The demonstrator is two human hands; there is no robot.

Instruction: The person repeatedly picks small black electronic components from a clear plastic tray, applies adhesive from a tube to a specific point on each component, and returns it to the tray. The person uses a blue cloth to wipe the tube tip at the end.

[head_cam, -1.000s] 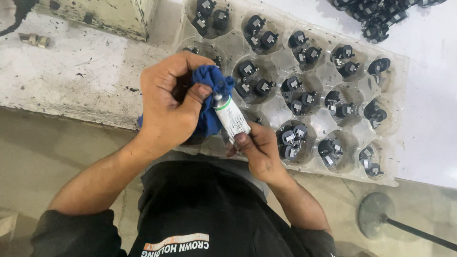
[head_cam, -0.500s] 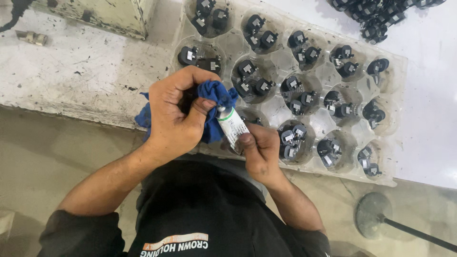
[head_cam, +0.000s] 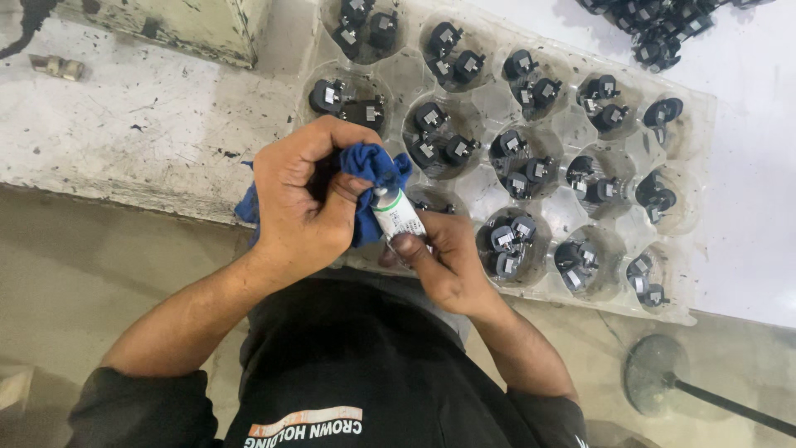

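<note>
Left hand [head_cam: 303,199] in the middle of the frame, curled tight around a blue cloth [head_cam: 373,170]. Fingers wrapped over the cloth, thumb pressed against it. Right hand [head_cam: 444,261] just below and to the right, fingers closed around a small white tube [head_cam: 396,213] with a green band. Tube tilted, top end pushed up into the cloth, bottom end held in the right hand. Both hands close together, touching at the tube. Behind the hands, a clear plastic tray [head_cam: 701,166] with round cups, spread across the upper right of the frame. Small black parts [head_cam: 522,162] in nearly every cup, a few in each. More black parts piled at the top right edge. Tray rested on a worn white table [head_cam: 124,141]. Round metal base [head_cam: 655,373] at the lower right.
</note>
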